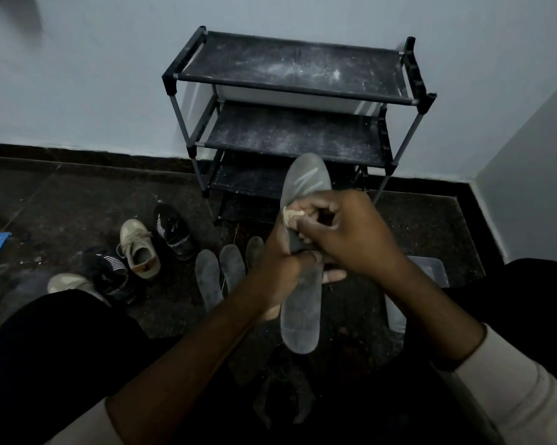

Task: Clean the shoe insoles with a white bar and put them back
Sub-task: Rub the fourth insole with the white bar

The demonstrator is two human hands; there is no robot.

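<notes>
Currently mid-scrub. Left hand (pixel 280 271) grips the held insole (pixel 300 316) around its waist, fingers wrapped round it, one fingertip showing at its right edge. Toe end points away from the hands. Heel end hangs below them, toward the lap. Right hand (pixel 344 232) is curled tight on the white bar (pixel 291 215). Only a small pale nub shows at the fingertips, pressed against the insole's left edge just above the left hand's grip. Right wrist is bent down, knuckles up. Both forearms converge over the knees.

Pale streaks show on the toe area beyond the right hand; the heel section below the left hand looks dull grey. Judgement: toe treated, middle in progress, heel pending.

Technique notes:
- Keep the left grip firm so the thin insole does not fold under pressure, and back it from beneath, right behind the rubbed spot.
- Use short overlapping strokes along the length, with even pressure.
- The bar is small, so it may slip out of the pinch, or the fingertips may scrape the surface instead.
- Shift the left grip toward the toe to expose the covered waist.

Floor insoles (pixel 232 261) lie just left of the left hand, with shoes (pixel 139 252) further left of those. Shoe rack (pixel 290 75) stands beyond both hands. Return step not begun, as far as I can judge.
</notes>
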